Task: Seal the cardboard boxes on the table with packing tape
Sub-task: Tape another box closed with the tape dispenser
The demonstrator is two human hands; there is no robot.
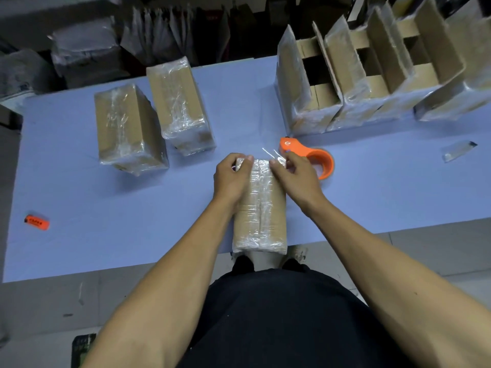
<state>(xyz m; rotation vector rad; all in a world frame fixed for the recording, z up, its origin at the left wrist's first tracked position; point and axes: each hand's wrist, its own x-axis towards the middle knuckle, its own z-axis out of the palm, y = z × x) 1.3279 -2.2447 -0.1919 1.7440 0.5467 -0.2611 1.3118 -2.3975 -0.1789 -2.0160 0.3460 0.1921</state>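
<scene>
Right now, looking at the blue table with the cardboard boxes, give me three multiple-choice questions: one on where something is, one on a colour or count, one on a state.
1. Where does the orange plastic tape dispenser lie?
A. just past the right hand
B. on the floor
C. on top of an open box

2. How many closed, tape-wrapped cardboard boxes stand on the far left of the blue table?
A. none
B. two
C. five

3. What are the hands doing with the long cardboard box at the near edge?
A. both rest on its far end
B. both hang clear of it
C. one lifts it overhead

Answers:
1 A, the dispenser sits beside the right hand.
2 B, one wrapped box and another stand together.
3 A, the left hand and right hand lie on the far end.
</scene>
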